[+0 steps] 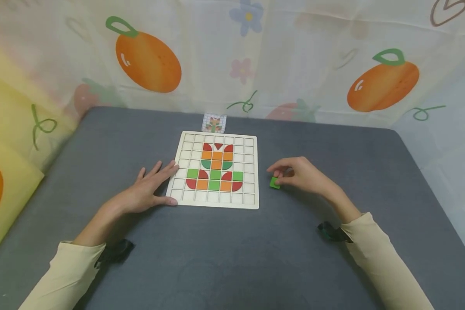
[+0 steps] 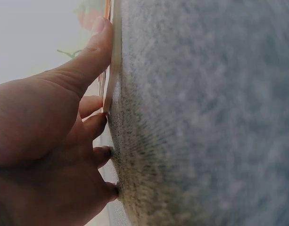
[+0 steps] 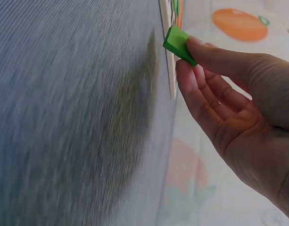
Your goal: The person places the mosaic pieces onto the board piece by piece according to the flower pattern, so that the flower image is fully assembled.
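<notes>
A square wooden grid board (image 1: 249,200) lies on the dark grey table, with red, orange and green tiles laid in its cells as a flower shape. My left hand (image 1: 143,193) rests at the board's left edge, fingers spread, thumb at the near corner. To the right of the board, my right hand (image 1: 300,174) pinches a bright green square tile (image 1: 274,183) between thumb and fingers. In the right wrist view the tile (image 3: 178,43) is held tilted above the table.
A small pattern card (image 1: 214,123) with a similar flower picture lies just behind the board. The table (image 1: 224,254) is bounded at the back by a hanging curtain (image 1: 286,56) printed with oranges and flowers. Yellow cloth (image 1: 11,181) hangs on the left.
</notes>
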Demonstrator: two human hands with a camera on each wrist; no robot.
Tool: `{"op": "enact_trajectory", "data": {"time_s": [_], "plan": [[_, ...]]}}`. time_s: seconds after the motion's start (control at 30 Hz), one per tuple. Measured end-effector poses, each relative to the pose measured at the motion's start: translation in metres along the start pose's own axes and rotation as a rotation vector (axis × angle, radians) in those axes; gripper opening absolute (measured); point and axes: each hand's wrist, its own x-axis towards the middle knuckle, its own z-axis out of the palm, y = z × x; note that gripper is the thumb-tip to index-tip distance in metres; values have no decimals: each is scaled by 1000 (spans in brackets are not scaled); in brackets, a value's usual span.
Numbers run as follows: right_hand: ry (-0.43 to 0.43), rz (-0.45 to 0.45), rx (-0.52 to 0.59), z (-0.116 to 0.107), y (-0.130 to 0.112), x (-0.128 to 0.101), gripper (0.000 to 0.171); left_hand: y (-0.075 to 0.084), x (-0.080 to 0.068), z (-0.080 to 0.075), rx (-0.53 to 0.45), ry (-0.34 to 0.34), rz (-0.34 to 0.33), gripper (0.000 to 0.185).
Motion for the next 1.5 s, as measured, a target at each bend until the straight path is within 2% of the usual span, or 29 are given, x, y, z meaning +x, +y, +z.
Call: {"op": "enact_trajectory", "data": {"time_s": [0.5, 0.77, 1.0, 1.23, 1.5], "plan": [[-31, -51, 23, 26, -30, 38, 31, -2, -2, -1, 6, 5, 1, 99], [-56, -175, 65, 58, -49, 57, 31, -1, -1, 0, 4, 3, -3, 99], [-97, -228, 108, 77, -64, 69, 28, -1, -2, -1, -3, 2, 3, 99], [-115, -227, 74, 87, -75, 76, 25, 1, -2, -1, -4, 4, 5, 97], [-135, -202, 56, 95, -78, 78, 22, 2, -2, -1, -8, 7, 5, 97]]}}
